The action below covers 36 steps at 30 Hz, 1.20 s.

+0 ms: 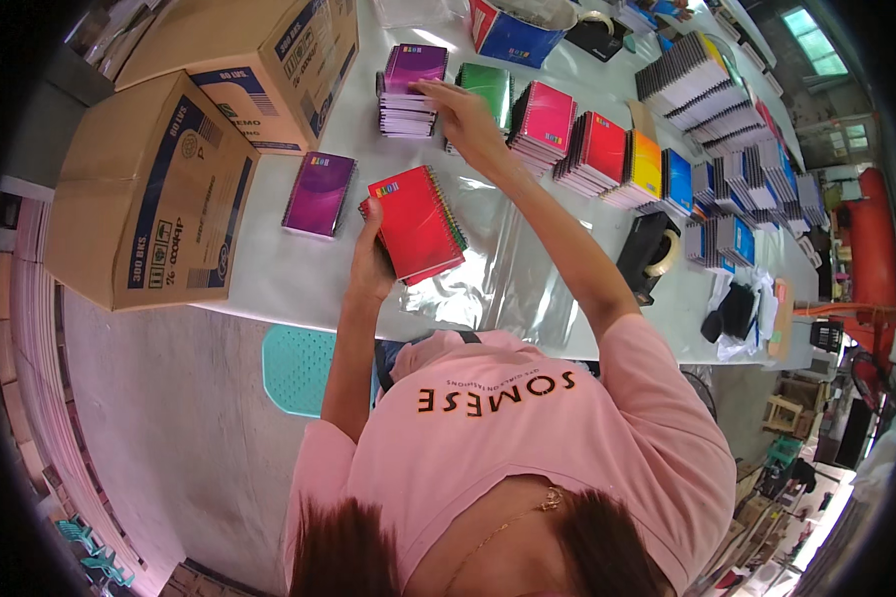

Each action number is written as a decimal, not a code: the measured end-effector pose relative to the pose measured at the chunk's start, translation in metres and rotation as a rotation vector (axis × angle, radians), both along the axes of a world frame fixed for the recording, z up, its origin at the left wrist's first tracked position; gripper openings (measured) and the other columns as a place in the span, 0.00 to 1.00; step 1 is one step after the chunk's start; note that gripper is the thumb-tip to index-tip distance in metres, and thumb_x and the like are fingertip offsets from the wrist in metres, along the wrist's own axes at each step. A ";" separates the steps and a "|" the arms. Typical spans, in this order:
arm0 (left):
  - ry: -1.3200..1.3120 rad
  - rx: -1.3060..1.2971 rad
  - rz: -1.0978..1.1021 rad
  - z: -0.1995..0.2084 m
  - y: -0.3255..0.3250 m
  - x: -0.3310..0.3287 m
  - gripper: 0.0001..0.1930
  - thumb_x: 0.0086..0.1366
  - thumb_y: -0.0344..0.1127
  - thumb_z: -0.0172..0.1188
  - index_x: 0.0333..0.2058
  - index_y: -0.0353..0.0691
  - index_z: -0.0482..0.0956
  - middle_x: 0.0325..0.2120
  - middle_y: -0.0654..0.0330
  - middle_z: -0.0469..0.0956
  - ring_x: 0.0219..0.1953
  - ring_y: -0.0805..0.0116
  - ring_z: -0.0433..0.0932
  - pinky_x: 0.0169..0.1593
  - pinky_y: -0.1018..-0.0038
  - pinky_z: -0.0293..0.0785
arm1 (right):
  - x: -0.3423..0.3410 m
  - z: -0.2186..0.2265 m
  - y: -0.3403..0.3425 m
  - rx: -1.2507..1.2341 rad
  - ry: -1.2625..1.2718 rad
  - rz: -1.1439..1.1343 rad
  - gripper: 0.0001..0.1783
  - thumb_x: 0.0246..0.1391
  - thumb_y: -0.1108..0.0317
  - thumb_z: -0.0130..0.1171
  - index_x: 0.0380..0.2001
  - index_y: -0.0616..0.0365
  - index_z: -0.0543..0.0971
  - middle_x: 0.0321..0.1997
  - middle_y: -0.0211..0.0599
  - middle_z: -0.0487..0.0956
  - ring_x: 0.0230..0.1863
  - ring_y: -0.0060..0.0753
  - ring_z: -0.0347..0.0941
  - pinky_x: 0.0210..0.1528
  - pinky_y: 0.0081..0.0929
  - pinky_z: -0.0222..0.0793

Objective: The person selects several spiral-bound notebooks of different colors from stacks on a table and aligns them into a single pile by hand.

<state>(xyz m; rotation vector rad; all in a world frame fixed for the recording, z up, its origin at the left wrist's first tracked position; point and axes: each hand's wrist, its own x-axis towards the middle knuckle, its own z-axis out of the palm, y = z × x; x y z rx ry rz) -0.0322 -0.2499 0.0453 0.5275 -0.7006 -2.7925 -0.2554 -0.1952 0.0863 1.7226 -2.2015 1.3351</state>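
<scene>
My left hand point(371, 261) is closed round the lower left side of a small stack of spiral notebooks, with a red notebook point(414, 221) on top. Other colours peek out along its coiled edge. Farther off, my right hand point(465, 114) has its fingers at the right edge of the top purple notebook point(415, 68), which lies on a pile of the same kind. The thumb is partly hidden, but the fingers look pinched on that cover. Another purple notebook point(320, 195) lies flat to the left of my left hand.
Piles of green point(487, 92), pink point(545, 116), red point(594, 149), yellow point(643, 166) and blue notebooks point(677, 180) run rightward. Cardboard boxes point(184, 199) stand at the left. Clear plastic point(488, 269) lies before me; a black tape dispenser point(642, 254) sits right of it.
</scene>
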 end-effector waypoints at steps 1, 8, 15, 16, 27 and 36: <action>0.013 0.026 0.012 -0.002 -0.002 0.004 0.33 0.59 0.58 0.53 0.53 0.37 0.63 0.47 0.56 0.70 0.47 0.64 0.73 0.50 0.67 0.71 | 0.021 0.010 0.013 -0.087 -0.068 -0.003 0.26 0.42 0.82 0.50 0.48 0.53 0.74 0.51 0.41 0.73 0.58 0.42 0.64 0.56 0.32 0.63; -0.071 0.024 -0.091 -0.010 -0.002 0.011 0.24 0.62 0.51 0.52 0.48 0.37 0.69 0.42 0.56 0.74 0.42 0.66 0.76 0.46 0.69 0.74 | 0.126 0.032 0.113 0.263 -0.005 0.116 0.25 0.43 0.72 0.55 0.49 0.43 0.74 0.58 0.30 0.66 0.62 0.37 0.57 0.66 0.49 0.41; -0.300 0.025 -0.468 0.001 0.022 0.007 0.21 0.59 0.48 0.57 0.44 0.37 0.72 0.38 0.57 0.77 0.37 0.69 0.78 0.41 0.72 0.76 | 0.150 -0.017 0.176 0.405 0.321 -0.170 0.34 0.39 0.68 0.60 0.55 0.42 0.66 0.63 0.31 0.60 0.66 0.40 0.50 0.66 0.46 0.43; -0.307 -0.021 -0.511 0.001 0.028 0.007 0.24 0.59 0.51 0.56 0.45 0.37 0.72 0.38 0.57 0.76 0.37 0.69 0.78 0.42 0.71 0.75 | 0.152 -0.022 0.182 0.354 0.292 -0.111 0.34 0.39 0.68 0.61 0.54 0.42 0.67 0.62 0.31 0.61 0.66 0.40 0.50 0.66 0.46 0.43; -0.127 -1.323 -0.595 0.006 0.057 -0.024 0.52 0.45 0.58 0.67 0.63 0.48 0.48 0.53 0.52 0.62 0.57 0.58 0.61 0.59 0.67 0.57 | 0.155 -0.041 0.210 -0.276 -1.056 -0.533 0.41 0.39 0.63 0.69 0.56 0.56 0.60 0.49 0.41 0.69 0.52 0.33 0.67 0.56 0.33 0.61; 0.254 -1.075 -0.556 -0.038 0.089 -0.038 0.49 0.44 0.24 0.66 0.62 0.46 0.45 0.56 0.55 0.55 0.61 0.62 0.55 0.63 0.66 0.50 | 0.157 -0.056 0.211 -0.225 -0.994 -0.423 0.47 0.33 0.85 0.52 0.61 0.48 0.52 0.54 0.38 0.63 0.58 0.33 0.59 0.57 0.27 0.57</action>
